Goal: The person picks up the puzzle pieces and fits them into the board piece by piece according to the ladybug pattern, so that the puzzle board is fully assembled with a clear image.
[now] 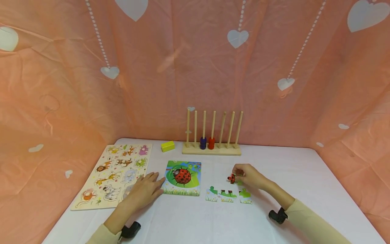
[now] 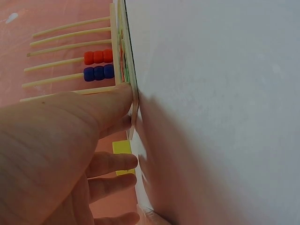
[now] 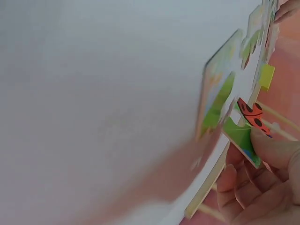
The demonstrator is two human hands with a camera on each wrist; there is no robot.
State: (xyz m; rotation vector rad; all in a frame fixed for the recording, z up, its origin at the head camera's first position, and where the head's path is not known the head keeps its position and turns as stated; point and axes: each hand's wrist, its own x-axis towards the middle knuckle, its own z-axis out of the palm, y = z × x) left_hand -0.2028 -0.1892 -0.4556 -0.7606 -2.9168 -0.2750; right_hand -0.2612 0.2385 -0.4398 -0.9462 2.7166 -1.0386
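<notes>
While the right hand (image 1: pixel 248 175) is pinching a red, black-spotted puzzle piece (image 1: pixel 232 178) at thumb and fingers, that piece is sitting just beyond the three grass-edged pieces (image 1: pixel 226 196), roughly in line with the middle one. These are forming a row running left to right, the right hand being nearer. Held piece's long axis: cannot tell. Left hand (image 1: pixel 145 189), fingers spread, is touching the ladybird picture board's (image 1: pixel 182 177) left edge.

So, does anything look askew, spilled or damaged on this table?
Nothing looks spilled or damaged. The loose puzzle pieces lie slightly apart, which seems normal while the right hand holds a ladybug piece. At most, the yellow block looks stray, lying alone left of the peg stand.
</notes>
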